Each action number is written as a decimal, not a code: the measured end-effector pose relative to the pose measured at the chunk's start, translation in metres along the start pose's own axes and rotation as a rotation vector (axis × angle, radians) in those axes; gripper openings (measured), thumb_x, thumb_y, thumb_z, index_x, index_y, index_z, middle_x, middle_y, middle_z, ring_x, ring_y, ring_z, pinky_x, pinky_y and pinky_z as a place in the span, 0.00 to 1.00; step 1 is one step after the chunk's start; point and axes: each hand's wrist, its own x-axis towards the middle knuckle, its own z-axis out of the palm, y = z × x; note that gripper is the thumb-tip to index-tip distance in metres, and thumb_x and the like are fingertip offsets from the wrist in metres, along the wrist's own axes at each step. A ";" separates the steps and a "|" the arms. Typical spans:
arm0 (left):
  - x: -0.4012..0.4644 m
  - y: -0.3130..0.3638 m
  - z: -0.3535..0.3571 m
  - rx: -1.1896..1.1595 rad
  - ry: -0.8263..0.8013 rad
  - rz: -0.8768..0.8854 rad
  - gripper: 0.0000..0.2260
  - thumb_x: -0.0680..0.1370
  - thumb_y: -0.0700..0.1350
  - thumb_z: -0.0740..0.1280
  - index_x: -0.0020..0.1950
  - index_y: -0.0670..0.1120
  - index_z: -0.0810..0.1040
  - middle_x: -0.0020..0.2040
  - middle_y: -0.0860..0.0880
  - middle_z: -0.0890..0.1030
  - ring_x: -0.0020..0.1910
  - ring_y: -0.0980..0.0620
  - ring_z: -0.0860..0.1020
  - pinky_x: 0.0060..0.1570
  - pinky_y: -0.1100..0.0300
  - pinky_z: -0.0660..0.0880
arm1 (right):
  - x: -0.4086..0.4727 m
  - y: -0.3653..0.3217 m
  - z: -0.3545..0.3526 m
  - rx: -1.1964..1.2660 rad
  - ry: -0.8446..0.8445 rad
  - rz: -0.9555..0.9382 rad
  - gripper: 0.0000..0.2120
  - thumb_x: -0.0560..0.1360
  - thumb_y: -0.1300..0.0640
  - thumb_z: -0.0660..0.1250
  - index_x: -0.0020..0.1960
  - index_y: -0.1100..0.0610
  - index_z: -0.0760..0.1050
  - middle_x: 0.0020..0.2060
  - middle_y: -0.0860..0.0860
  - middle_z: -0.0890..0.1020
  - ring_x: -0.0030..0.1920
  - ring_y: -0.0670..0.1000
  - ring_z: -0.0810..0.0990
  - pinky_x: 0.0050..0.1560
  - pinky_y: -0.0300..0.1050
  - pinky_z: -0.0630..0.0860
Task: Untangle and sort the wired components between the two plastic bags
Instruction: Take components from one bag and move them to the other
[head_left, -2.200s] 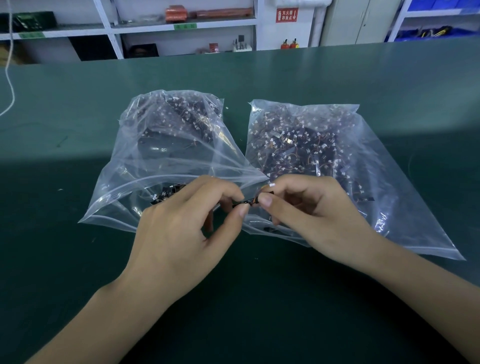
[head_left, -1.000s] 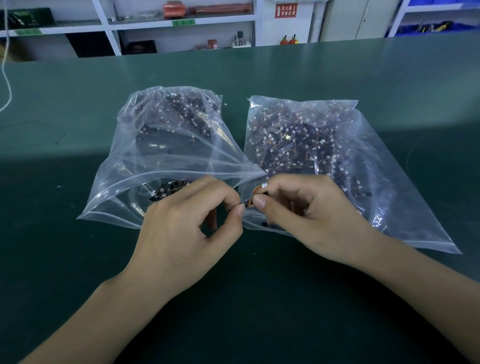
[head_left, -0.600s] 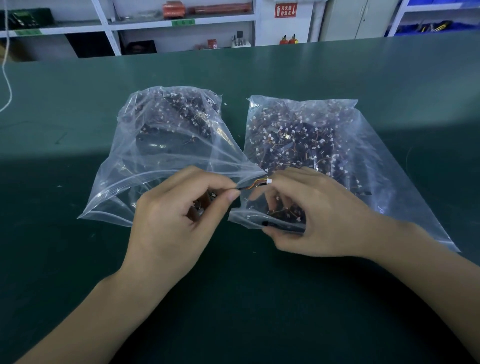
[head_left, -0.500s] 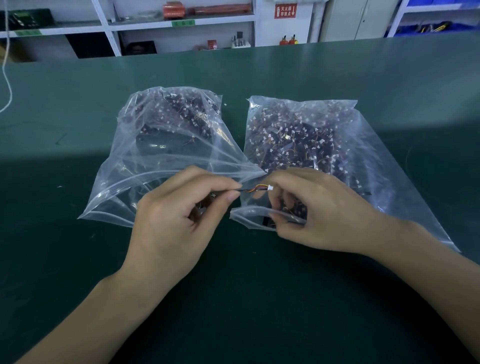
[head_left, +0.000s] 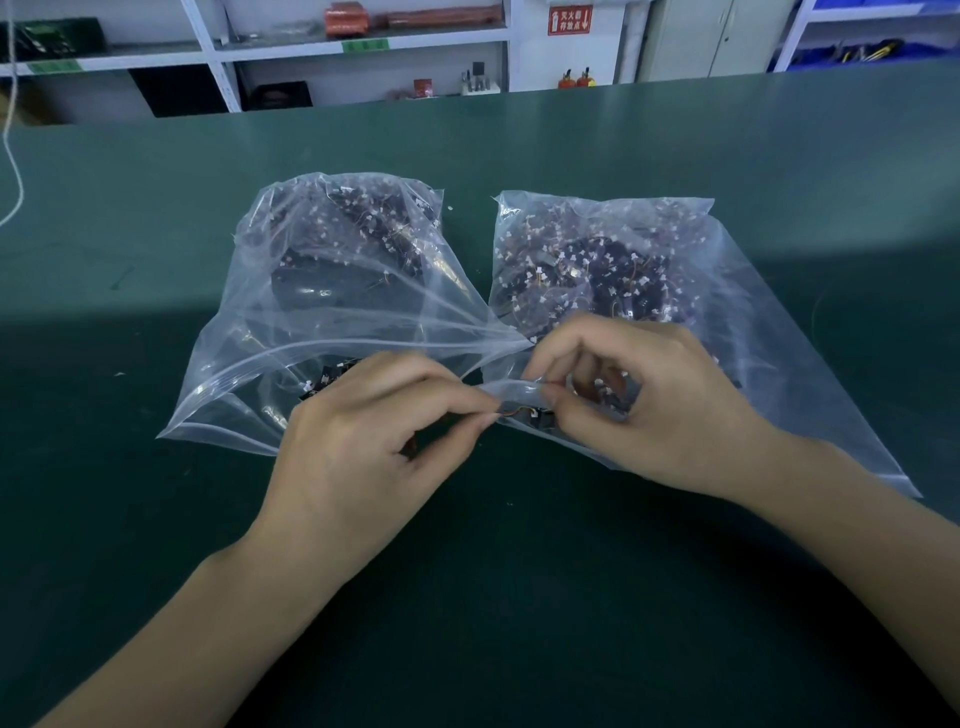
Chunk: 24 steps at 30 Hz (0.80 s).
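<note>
The left hand (head_left: 363, 441) has its fingers curled, thumb and forefinger pinching one end of a small wired part (head_left: 522, 413) at the gap between the two bags. The part shows as a short run of orange wire with a white plug and a dark piece, lying right at the mouth of the right bag (head_left: 779, 332). The right hand (head_left: 654, 405) meets it from the other side: its thumb and forefinger are curled and pinch the near lip of that bag's opening, close against the part. Whether these fingers also hold the part itself cannot be told.

The left bag (head_left: 249, 364) lies just beside the right one, their near corners touching above the fingertips. Both are clear plastic with zip-type mouths turned toward the person, and both lie flat on the green desk (head_left: 519, 597). Each holds a heap of dark parts with small white plugs and thin orange wires. The heap in the right bag is spread wider. In the left bag most of it sits toward the far end, with a few parts near the mouth, just beyond the left knuckles.

Beyond the desk stand white shelves (head_left: 218, 57) and a red sign (head_left: 570, 20) on the wall.
</note>
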 end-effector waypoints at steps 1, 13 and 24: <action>0.000 0.000 0.001 0.017 0.005 -0.005 0.02 0.80 0.43 0.77 0.50 0.47 0.89 0.45 0.55 0.83 0.44 0.53 0.81 0.39 0.55 0.78 | 0.000 0.000 0.000 0.002 -0.002 -0.010 0.10 0.76 0.67 0.74 0.53 0.54 0.82 0.41 0.42 0.82 0.36 0.52 0.79 0.40 0.33 0.71; -0.003 0.008 0.016 0.316 -0.223 0.071 0.11 0.85 0.59 0.65 0.50 0.61 0.87 0.32 0.57 0.78 0.30 0.54 0.78 0.30 0.62 0.62 | 0.000 -0.005 0.002 0.018 -0.009 -0.035 0.11 0.76 0.67 0.73 0.54 0.55 0.82 0.41 0.45 0.83 0.36 0.52 0.80 0.38 0.38 0.74; 0.002 -0.007 -0.005 0.162 -0.052 -0.175 0.27 0.86 0.58 0.62 0.30 0.47 0.65 0.24 0.52 0.64 0.24 0.51 0.66 0.27 0.56 0.64 | -0.001 -0.006 0.001 -0.092 -0.092 -0.044 0.09 0.73 0.66 0.74 0.49 0.54 0.83 0.41 0.38 0.78 0.37 0.47 0.79 0.41 0.32 0.71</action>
